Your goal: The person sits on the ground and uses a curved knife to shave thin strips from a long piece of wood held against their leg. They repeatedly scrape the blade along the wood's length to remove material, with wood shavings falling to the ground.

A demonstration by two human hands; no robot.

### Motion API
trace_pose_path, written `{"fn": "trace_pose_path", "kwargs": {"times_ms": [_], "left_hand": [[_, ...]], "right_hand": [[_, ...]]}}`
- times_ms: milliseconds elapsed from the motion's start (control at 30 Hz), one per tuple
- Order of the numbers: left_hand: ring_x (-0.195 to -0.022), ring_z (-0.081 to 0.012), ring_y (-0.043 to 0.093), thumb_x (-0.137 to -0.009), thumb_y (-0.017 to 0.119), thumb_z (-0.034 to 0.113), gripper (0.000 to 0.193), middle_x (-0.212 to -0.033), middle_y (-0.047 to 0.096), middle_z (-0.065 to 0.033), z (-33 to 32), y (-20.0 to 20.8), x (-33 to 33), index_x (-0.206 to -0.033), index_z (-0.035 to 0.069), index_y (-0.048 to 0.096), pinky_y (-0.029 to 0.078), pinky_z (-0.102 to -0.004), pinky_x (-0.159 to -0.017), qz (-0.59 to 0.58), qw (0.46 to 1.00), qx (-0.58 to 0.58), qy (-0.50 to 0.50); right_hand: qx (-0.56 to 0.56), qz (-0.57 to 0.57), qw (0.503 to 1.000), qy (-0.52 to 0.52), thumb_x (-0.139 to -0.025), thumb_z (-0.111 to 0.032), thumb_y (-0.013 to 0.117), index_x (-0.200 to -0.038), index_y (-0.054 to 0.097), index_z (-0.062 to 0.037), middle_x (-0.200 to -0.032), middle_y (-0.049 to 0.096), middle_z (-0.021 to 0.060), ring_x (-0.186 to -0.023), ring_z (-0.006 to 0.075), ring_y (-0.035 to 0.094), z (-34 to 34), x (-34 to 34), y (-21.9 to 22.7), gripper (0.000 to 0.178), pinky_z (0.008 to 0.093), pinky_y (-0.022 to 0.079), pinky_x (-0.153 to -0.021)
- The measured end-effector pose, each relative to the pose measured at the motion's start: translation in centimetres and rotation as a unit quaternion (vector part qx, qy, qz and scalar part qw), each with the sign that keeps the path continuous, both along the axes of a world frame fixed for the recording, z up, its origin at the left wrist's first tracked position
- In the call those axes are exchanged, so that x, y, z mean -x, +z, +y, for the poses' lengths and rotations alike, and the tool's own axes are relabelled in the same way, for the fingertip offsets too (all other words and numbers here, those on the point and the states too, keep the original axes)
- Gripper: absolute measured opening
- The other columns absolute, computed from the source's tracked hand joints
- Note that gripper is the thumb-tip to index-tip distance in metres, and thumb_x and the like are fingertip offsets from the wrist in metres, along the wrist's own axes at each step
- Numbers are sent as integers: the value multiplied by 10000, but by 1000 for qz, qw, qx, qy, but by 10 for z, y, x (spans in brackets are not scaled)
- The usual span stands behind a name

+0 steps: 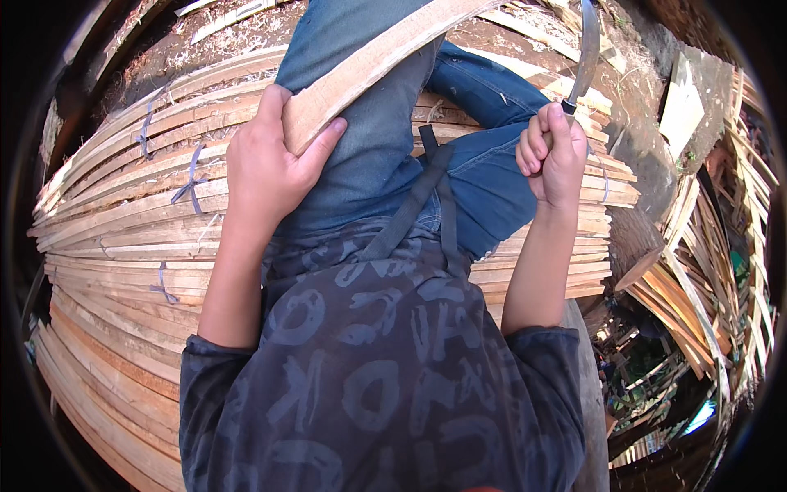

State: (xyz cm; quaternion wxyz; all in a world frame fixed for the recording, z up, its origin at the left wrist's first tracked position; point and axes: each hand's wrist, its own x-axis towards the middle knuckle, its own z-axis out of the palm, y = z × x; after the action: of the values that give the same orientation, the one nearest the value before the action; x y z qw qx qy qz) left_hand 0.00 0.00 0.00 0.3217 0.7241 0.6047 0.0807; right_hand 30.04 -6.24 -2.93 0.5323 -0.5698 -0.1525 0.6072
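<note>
My left hand is closed around the near end of a pale wooden strip, thumb on one side and fingers on the other. The strip slants up and right across my jeans and runs out of view at the top edge. My right hand makes a fist around the handle of a curved knife, held upright to the right of the strip. Its grey blade points away from me and bends toward the top edge. Blade and strip are apart. Most of the handle is hidden in my fingers.
Tied bundles of wooden strips lie beneath and beside my legs, bound with bluish ties. A cut log sits at the right, near loose thin slats. Shavings litter the ground at the far side.
</note>
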Motion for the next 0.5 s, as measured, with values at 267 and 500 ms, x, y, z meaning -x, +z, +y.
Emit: {"fn": "trace_pose_path", "kwargs": {"times_ms": [267, 500], "left_hand": [[-682, -403, 595, -823, 699, 313, 444, -737, 582, -219, -11, 11, 9, -1046, 0, 478, 447, -445, -632, -21, 1000, -6, -3], [-605, -383, 578, -799, 751, 369, 518, -671, 556, -206, -27, 19, 12, -1011, -29, 496, 447, -454, -590, -16, 991, -129, 28]], "right_hand": [[-2, 39, 999, -34, -924, -148, 600, -652, 422, -101, -533, 425, 9, -409, 100, 446, -25, 49, -20, 328, 251, 366, -371], [-69, 2, 994, 86, -904, -117, 626, -698, 496, -69, -549, 475, -8, -425, 72, 452, -31, 56, -14, 248, 234, 362, -394]]}}
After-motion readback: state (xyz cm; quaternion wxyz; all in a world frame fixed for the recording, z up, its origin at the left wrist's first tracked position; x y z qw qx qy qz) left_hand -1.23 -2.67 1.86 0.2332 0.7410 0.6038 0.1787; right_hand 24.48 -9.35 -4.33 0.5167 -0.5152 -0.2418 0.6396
